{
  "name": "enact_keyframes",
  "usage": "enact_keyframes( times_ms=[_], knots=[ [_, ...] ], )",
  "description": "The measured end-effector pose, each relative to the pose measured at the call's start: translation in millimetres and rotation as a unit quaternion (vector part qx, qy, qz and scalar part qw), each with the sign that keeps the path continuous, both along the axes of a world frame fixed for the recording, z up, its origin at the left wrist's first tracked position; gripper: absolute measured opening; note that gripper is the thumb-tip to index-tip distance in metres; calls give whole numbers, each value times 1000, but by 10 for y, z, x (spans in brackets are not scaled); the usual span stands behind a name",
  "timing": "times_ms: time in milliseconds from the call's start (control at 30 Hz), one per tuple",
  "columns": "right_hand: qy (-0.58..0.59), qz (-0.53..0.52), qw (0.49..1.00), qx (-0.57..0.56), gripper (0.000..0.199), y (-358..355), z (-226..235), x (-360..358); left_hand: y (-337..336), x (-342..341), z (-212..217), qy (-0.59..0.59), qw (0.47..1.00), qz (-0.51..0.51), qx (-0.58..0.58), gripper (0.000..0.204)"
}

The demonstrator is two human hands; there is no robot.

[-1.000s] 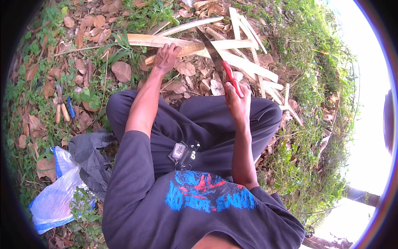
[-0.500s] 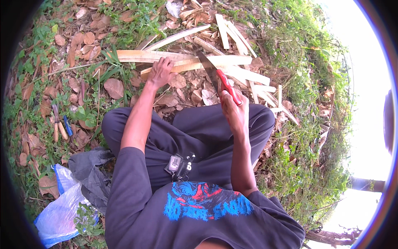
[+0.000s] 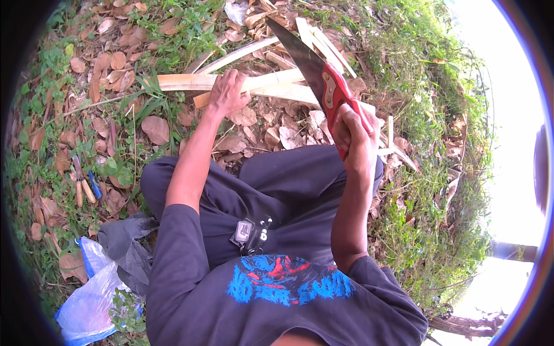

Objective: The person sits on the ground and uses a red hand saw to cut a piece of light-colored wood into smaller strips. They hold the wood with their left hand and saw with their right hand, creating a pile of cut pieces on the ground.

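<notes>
While holding a saw (image 3: 316,70) in the right hand (image 3: 359,135), have that grip clamped around the red handle (image 3: 340,86). Located beyond the right knee, above the ground. Points away from the body with the tip, toward the upper left; long axis slanting from lower right at the handle to upper left. Faces lower left with the toothed edge. Passes across the view of a pale wooden strip (image 3: 274,81); cannot tell whether touching it.

Noted the left hand (image 3: 228,94) lying across this strip near its left end, with bent fingers over the top; cannot tell from this angle how far closed in that grip. Runs roughly left to right, rising slightly rightward, over a second strip (image 3: 179,82).

Beyond, found other strips (image 3: 238,56) at mixed angles among dry leaves (image 3: 156,130). Nearer, noted dark trousers (image 3: 288,164) with legs folded. At far left, found two wooden-handled tools (image 3: 79,195) beside a blue object (image 3: 94,184); below these, dark plastic (image 3: 124,242) touching blue-edged clear plastic (image 3: 92,305).
</notes>
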State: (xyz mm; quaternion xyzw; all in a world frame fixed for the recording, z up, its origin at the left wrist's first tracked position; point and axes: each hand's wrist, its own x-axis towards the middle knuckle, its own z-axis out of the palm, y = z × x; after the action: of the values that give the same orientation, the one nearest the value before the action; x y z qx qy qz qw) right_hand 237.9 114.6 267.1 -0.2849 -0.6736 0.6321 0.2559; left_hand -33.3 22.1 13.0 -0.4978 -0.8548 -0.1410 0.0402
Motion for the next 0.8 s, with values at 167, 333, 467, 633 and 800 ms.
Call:
enact_keyframes(
  times_ms=[167, 333, 467, 633, 800],
  knots=[
    [-35, -15, 999, 25, 28, -105, -252, -15, 114, -43, -146, -21, 1000, 1, -7, 70],
    [-108, 5, 994, -11, 28, -115, -541, -3, 86, -98, -306, 43, 996, -3, 73, 66],
    [-147, -12, 989, 32, 30, -177, -670, 17, 161, -104, -237, -28, 998, -3, 54, 68],
    [-111, -17, 994, -13, 30, -327, -776, 150, 262, -135, -56, -64, 998, 9, -15, 73],
    [-110, -22, 993, 43, 29, -400, -804, 249, 299, -173, -127, -60, 998, -11, 16, 65]
  ],
)
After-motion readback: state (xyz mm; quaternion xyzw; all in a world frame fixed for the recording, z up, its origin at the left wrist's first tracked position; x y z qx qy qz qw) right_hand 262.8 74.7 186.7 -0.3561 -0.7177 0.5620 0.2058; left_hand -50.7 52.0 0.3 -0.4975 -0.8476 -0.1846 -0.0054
